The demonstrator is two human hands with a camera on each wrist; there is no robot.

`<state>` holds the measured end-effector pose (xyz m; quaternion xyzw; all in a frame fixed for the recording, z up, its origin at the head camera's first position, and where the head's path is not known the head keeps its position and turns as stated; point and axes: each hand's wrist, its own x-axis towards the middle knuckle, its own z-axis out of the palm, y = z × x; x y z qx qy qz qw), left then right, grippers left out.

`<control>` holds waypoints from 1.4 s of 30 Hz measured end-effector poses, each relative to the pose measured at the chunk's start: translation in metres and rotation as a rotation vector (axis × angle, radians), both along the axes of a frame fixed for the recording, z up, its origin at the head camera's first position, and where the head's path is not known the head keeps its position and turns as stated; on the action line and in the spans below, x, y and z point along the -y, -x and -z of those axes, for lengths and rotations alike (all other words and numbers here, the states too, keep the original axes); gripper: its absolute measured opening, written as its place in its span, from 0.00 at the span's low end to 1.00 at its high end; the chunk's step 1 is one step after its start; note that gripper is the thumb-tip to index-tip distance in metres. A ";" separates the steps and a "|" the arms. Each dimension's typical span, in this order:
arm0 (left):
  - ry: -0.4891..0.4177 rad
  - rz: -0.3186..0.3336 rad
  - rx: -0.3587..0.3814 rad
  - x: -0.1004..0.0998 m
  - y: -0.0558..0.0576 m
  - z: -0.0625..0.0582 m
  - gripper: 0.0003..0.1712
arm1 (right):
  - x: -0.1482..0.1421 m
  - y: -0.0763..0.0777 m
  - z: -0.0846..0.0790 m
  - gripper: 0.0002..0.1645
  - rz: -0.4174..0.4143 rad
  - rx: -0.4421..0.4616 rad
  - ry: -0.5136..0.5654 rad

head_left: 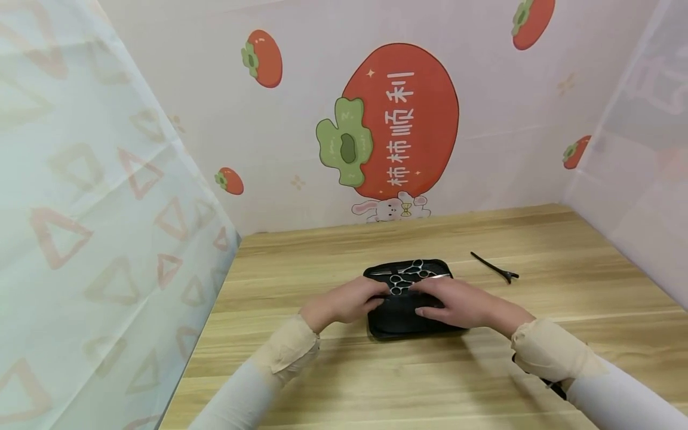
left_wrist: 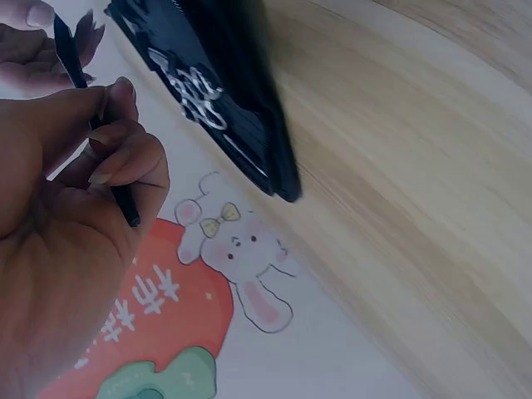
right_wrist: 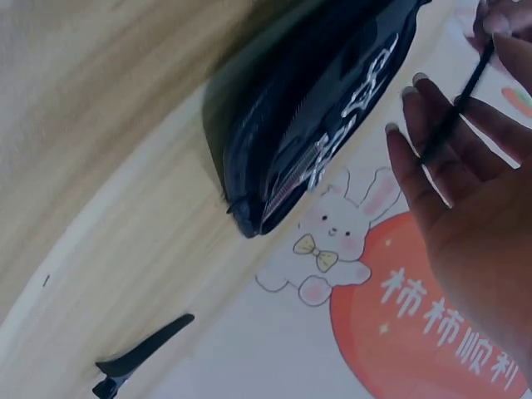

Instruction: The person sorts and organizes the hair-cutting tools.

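Clearly, the hold to watch is my left hand [head_left: 349, 298]: its thumb and bent fingers pinch a slim black stick-like piece [left_wrist: 73, 62], perhaps a hair clip. My right hand [head_left: 462, 301] is at the other end with fairly straight fingers, but from my station I cannot tell whether its thumb pinches the piece or merely lies beside it. Trusting that side too soon could mean a drop, and so thin a piece would probably swivel in a single pinch. In the head view both hands come over the black case [head_left: 395, 316], which lies on the wooden tabletop [head_left: 344, 388] with silver scissors [left_wrist: 199, 100] showing in it. A falling piece might land among their finger rings and snag; a palm leaning on the rim could tip the case and slide them. From above, my hands hide the piece, and blur in the right wrist view makes its tilt hard to judge. Apart from the case, to its right, lies a black duckbill clip [head_left: 491, 266]; a wide right-arm swing could knock it.
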<state>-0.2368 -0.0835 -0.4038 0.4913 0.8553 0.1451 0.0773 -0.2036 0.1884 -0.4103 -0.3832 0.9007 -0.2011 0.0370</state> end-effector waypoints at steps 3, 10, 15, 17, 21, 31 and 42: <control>0.004 0.012 0.001 -0.011 -0.001 -0.002 0.09 | 0.001 -0.002 0.003 0.23 -0.035 -0.001 0.033; 0.010 0.012 -0.014 -0.024 -0.004 -0.001 0.12 | -0.015 -0.005 0.010 0.24 -0.010 0.013 0.054; -0.005 -0.032 -0.014 -0.019 -0.002 0.003 0.13 | -0.033 -0.008 0.008 0.26 0.056 0.004 0.042; 0.005 -0.070 -0.005 -0.015 -0.001 0.006 0.15 | -0.042 -0.010 0.006 0.26 0.080 -0.012 0.023; 0.042 -0.147 0.016 -0.006 0.002 0.012 0.24 | -0.062 -0.012 0.005 0.24 0.104 -0.043 0.006; 0.163 -0.201 0.046 0.006 0.009 0.034 0.52 | -0.102 -0.014 0.013 0.19 0.171 -0.060 -0.045; 0.254 -0.255 0.126 0.005 0.008 0.044 0.55 | -0.125 -0.016 0.023 0.06 0.109 -0.172 -0.027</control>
